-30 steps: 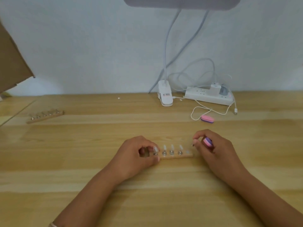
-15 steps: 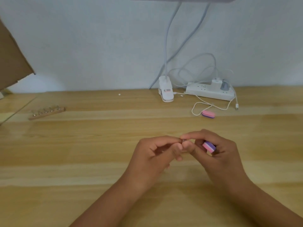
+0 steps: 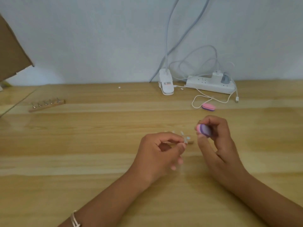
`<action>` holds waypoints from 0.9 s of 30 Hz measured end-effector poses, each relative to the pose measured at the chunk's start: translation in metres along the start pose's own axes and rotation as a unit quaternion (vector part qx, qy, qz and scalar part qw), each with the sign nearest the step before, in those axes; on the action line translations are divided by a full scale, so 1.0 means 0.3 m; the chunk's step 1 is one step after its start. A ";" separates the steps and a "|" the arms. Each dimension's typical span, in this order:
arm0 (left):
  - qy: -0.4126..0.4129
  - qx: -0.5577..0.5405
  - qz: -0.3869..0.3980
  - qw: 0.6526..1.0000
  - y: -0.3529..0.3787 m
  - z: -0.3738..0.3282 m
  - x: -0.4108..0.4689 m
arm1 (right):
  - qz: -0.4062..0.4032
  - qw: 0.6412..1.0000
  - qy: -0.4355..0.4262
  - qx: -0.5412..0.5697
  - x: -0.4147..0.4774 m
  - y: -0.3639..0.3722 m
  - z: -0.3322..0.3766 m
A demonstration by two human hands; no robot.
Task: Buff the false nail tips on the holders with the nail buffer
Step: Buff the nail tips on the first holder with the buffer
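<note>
since half a second ago the two hands are no longer meeting at the fingertips, and the nail buffer [image 3: 204, 130] is sitting up at the right hand's fingertips instead of low against its palm. the right hand [image 3: 218, 145] is gripping the pink and purple buffer between the thumb below and the curled fingers above, just right of the nail tips. the left hand [image 3: 161, 153] is pinching a clear nail tip [image 3: 186, 139] between thumb and forefinger, its other fingers loosely curled underneath; motion blur is keeping me from telling whether it is holding the tip or its peg. the wooden holder [image 3: 191, 142] is lying on the table [image 3: 82, 161] behind those fingers, only its right end showing, with more blurred tips [image 3: 181, 132] standing along it. a bracelet [image 3: 75, 220] is circling the left wrist.

a second holder [image 3: 46, 105] is lying far left, a spare buffer [image 3: 208, 106] near a white cable [image 3: 213, 99]. by the wall a white clip lamp [image 3: 166, 86] is carrying an orange label too small to read, beside a power strip [image 3: 209, 85].
</note>
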State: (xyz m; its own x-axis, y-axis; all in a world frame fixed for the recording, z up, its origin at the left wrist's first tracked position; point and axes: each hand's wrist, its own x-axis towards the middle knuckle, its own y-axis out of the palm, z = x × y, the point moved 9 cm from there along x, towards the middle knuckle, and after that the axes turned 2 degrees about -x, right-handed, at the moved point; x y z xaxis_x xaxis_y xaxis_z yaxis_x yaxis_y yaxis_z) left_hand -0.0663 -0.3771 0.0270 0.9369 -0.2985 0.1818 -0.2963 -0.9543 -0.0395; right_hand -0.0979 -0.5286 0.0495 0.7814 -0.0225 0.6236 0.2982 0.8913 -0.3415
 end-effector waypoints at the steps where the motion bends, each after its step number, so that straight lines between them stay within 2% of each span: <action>1: 0.001 0.015 -0.009 1.000 -0.011 0.007 -0.004 | -0.002 0.999 -0.026 -0.031 0.002 -0.001 0.019; 4: 0.032 0.100 -0.019 0.994 -0.016 0.016 -0.015 | 0.007 0.988 -0.080 -0.131 0.001 0.008 0.047; 7: 0.033 0.121 -0.024 0.992 -0.015 0.024 -0.012 | 0.041 0.989 -0.071 -0.125 -0.005 0.020 0.039; 13: 0.003 0.065 -0.021 0.998 -0.036 0.050 -0.011 | 0.096 0.980 -0.111 -0.132 -0.030 0.062 0.046; 17: -0.004 0.034 -0.024 0.999 -0.038 0.048 -0.013 | 0.080 0.981 -0.112 -0.136 -0.023 0.044 0.048; 21: 0.012 0.028 -0.016 0.999 -0.031 0.024 -0.014 | 0.087 0.975 -0.152 -0.135 -0.039 0.058 0.079; 27: 0.024 0.023 -0.005 0.999 -0.021 0.015 -0.005 | 0.050 0.972 -0.164 -0.160 -0.019 0.032 0.089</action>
State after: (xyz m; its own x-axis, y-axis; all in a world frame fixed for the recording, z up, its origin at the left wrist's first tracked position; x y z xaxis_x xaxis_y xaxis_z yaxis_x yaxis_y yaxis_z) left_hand -0.0651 -0.3708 0.0226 0.9295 -0.2887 0.2297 -0.2768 -0.9573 -0.0832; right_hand -0.1142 -0.5080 0.0613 0.6138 0.2490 0.7492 0.4268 0.6937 -0.5802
